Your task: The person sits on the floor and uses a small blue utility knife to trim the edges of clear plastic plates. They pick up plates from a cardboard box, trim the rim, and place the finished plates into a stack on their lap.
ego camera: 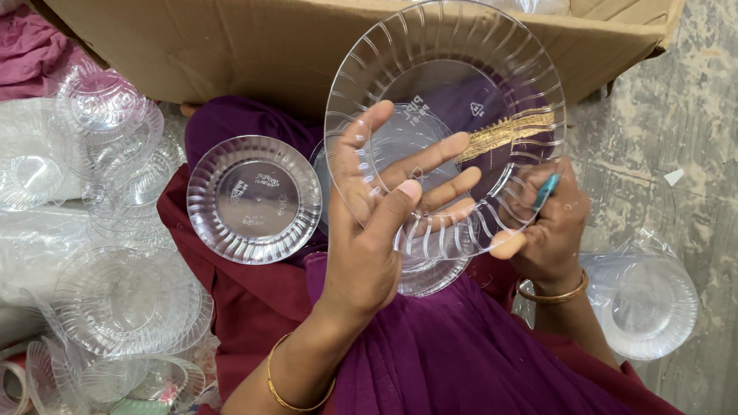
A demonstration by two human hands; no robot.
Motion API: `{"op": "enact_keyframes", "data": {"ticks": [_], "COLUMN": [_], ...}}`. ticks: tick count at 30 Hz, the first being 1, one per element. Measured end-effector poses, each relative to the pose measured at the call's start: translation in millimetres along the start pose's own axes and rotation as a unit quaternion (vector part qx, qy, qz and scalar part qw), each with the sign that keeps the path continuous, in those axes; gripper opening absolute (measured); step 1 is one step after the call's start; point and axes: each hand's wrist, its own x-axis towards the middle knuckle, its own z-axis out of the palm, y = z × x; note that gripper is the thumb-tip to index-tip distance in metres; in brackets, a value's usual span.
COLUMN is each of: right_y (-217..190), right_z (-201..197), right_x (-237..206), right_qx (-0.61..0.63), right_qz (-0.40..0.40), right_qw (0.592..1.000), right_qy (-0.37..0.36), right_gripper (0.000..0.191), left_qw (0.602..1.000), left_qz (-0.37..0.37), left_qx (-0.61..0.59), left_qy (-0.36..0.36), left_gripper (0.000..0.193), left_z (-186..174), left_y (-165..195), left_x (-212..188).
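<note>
My left hand (378, 223) holds a large clear ribbed plastic plate (462, 57) up in front of me, fingers spread across its underside and thumb on its near face. My right hand (549, 226) sits behind the plate's lower right rim, gripping a small teal tool (546, 190) and touching the plate edge. A smaller clear plate (254, 199) lies on my purple lap to the left. Another clear plate (429, 275) rests under the raised one, mostly hidden.
An open cardboard box (257, 39) with more clear plastic ware stands ahead. Heaps of clear bowls and plates (119, 298) in plastic wrap lie at left. A wrapped stack of plates (646, 304) sits on the concrete floor at right.
</note>
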Motion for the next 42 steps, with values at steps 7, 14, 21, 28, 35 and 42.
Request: {"op": "enact_keyframes", "data": {"ticks": [7,14,21,28,35,42], "right_y": [-7,-22,-21,-4,-26,-44], "right_z": [5,19,38,22,-1,-13], "right_x": [4,1,-12,1,30,24], "right_qx": [-0.007,0.037,0.002,0.216,0.352,0.220], "right_qz": [0.029,0.045,0.058,0.125,0.171,0.198], "right_qw": [1.000,0.998,0.998,0.968,0.920,0.955], "right_qy": [0.001,0.009,-0.008,0.013,0.035,0.027], "right_gripper": [0.072,0.068,0.057,0.043,0.041,0.032], "left_qw": [0.999,0.998,0.992,0.990,0.995,0.964], "left_qz": [0.023,0.047,0.110,0.127,0.087,0.140], "left_qx": [-0.029,0.013,0.034,0.045,0.050,0.224], "left_qy": [0.013,0.033,0.053,0.041,-0.008,-0.028], "left_gripper": [0.068,0.064,0.057,0.054,0.054,0.049], "left_z": [7,9,9,0,-4,-70], "left_y": [-4,-3,-15,-18,-19,30], "left_x": [0,-1,5,5,6,6]}}
